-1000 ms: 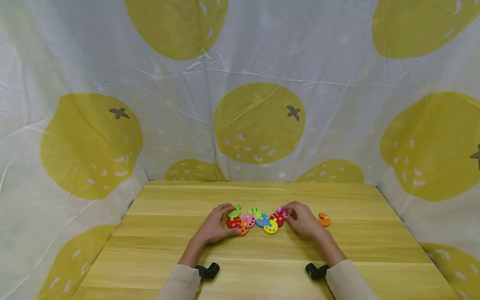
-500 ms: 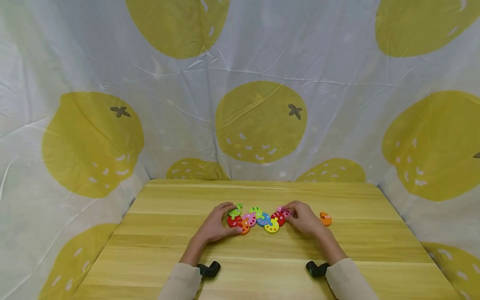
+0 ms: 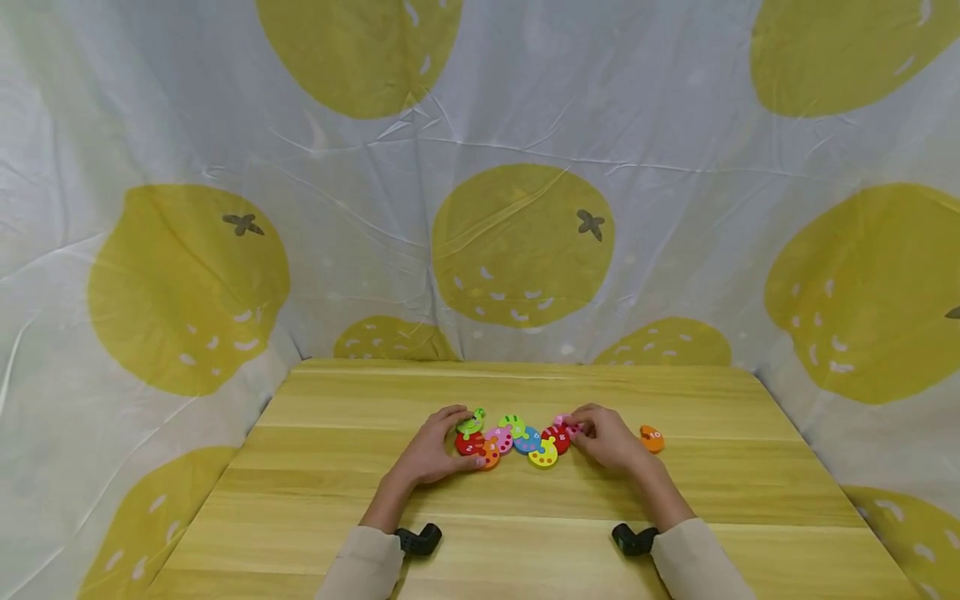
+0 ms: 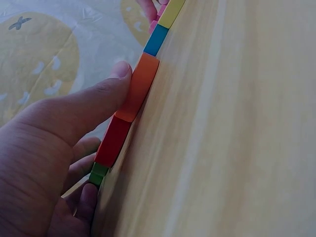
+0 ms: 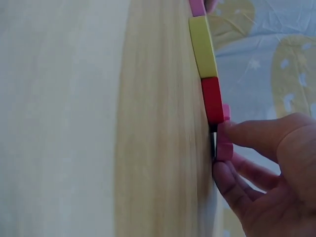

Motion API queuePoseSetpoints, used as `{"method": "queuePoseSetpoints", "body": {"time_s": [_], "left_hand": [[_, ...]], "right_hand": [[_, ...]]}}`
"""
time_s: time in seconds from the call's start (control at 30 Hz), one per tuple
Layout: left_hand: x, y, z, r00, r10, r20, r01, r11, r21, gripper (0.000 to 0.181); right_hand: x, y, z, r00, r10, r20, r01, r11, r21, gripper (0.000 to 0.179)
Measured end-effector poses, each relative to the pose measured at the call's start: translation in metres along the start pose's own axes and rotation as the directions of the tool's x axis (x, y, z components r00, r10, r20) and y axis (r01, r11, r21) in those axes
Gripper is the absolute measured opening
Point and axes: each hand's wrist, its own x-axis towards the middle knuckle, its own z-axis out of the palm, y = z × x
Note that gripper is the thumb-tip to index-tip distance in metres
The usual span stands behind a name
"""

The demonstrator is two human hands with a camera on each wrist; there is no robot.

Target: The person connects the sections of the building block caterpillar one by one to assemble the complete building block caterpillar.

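A caterpillar number puzzle lies on the wooden table as a zigzag chain of joined pieces. My left hand [image 3: 429, 452] grips its left end, thumb on the orange piece [image 4: 140, 91] and fingers at the green head piece [image 3: 470, 424]. The red number 2 piece [image 3: 468, 443] sits between them. At the chain's other end my right hand [image 3: 609, 438] pinches a pink puzzle piece [image 5: 225, 147] between thumb and fingers. This piece sits slightly raised against the red number 8 piece [image 5: 212, 100]. Yellow [image 3: 543, 453] and blue [image 3: 527, 440] pieces form part of the middle.
A loose orange number 10 piece [image 3: 652, 438] lies to the right, beyond my right hand. The wooden table [image 3: 525, 533] reaches back to a white curtain [image 3: 660, 250] printed with yellow fruit, which also hangs at both sides.
My right hand and the pink piece have shifted very slightly at the chain's right end. The left hand keeps its hold, and the other pieces stay in place.
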Motion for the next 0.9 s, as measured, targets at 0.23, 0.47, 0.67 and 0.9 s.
{"method": "queuePoseSetpoints", "body": {"time_s": [0.23, 0.47, 0.67, 0.9], "left_hand": [[0.001, 0.000, 0.002, 1.000, -0.015, -0.007, 0.015, 1.000, -0.018, 0.089], [0.000, 0.000, 0.001, 1.000, -0.009, -0.008, 0.009, 1.000, -0.010, 0.090], [0.001, 0.001, 0.002, 1.000, -0.016, -0.008, 0.015, 1.000, -0.006, 0.099], [0.001, 0.003, 0.002, 0.999, -0.036, -0.041, 0.035, 0.999, -0.011, 0.099]], "right_hand": [[0.001, 0.000, 0.003, 1.000, 0.009, -0.018, -0.010, 1.000, -0.022, 0.026], [-0.001, -0.001, 0.001, 1.000, 0.011, -0.026, -0.011, 1.000, -0.008, 0.026], [-0.018, 0.008, -0.012, 0.997, -0.007, -0.074, 0.008, 1.000, 0.014, 0.030], [-0.045, 0.022, -0.035, 0.989, 0.042, -0.143, -0.049, 0.998, -0.041, 0.034]]}}
